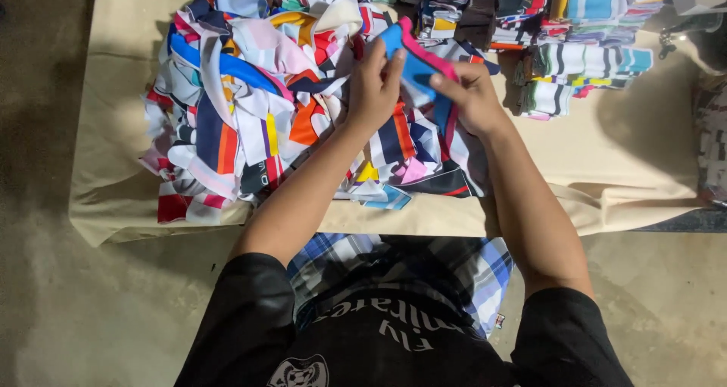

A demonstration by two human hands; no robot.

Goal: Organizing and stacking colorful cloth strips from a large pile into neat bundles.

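Note:
Both my hands hold one blue fabric piece with a pink edge [415, 60] above the table. My left hand [372, 88] pinches its left side with fingers up. My right hand [473, 93] grips its right side, thumb on the blue cloth. Beneath them lies a big loose pile of multicoloured fabric pieces [250, 99], striped in white, blue, red, orange and pink.
Folded stacks of striped fabric [575, 23] stand at the table's far right. The table is covered with a beige cloth [628, 152]. Bare concrete floor [91, 311] surrounds it. A dark object [712, 39] sits at the right edge.

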